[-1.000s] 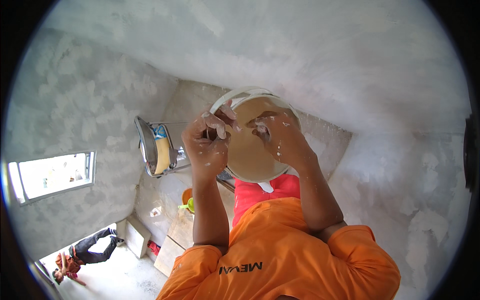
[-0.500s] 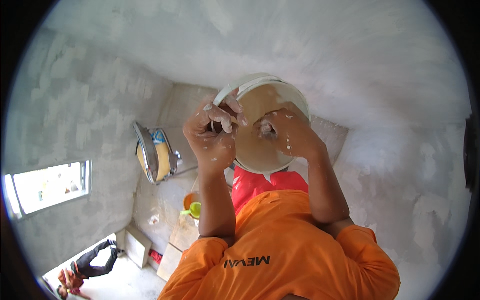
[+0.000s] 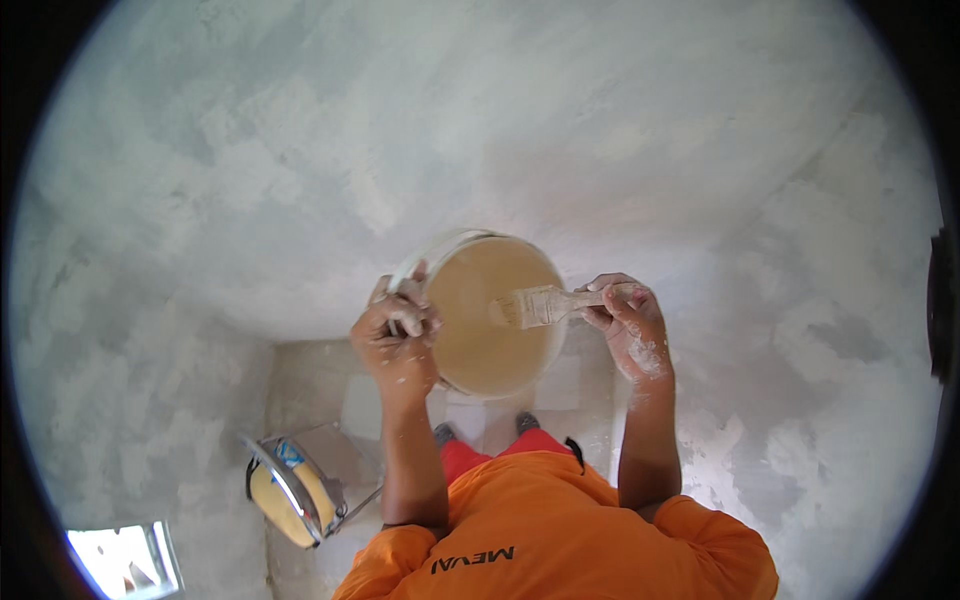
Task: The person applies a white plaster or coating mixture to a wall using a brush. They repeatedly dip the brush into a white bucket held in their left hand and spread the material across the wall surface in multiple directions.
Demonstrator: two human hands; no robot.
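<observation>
My left hand (image 3: 398, 325) is closed on the rim and white handle at the left of a pale bucket (image 3: 478, 372) that holds a creamy tan liquid. At the bucket's right, my right hand (image 3: 625, 325) grips a paintbrush (image 3: 540, 305) by its handle, with the pale-coated bristles over the liquid. Both hands have white smears and specks. Below the bucket show my orange shirt (image 3: 540, 530), red trouser legs and dark-shod feet.
A mottled grey plastered wall (image 3: 520, 130) fills the upper view and continues down both sides. At lower left stands a metal-framed object (image 3: 290, 485) with a yellow panel and blue patch. A bright window (image 3: 120, 555) is at the bottom left, and pale floor shows beyond the bucket.
My view has shifted toward the upper wall. My right hand has come out from over the bucket to its right, with the brush now visible. The other person has left view.
</observation>
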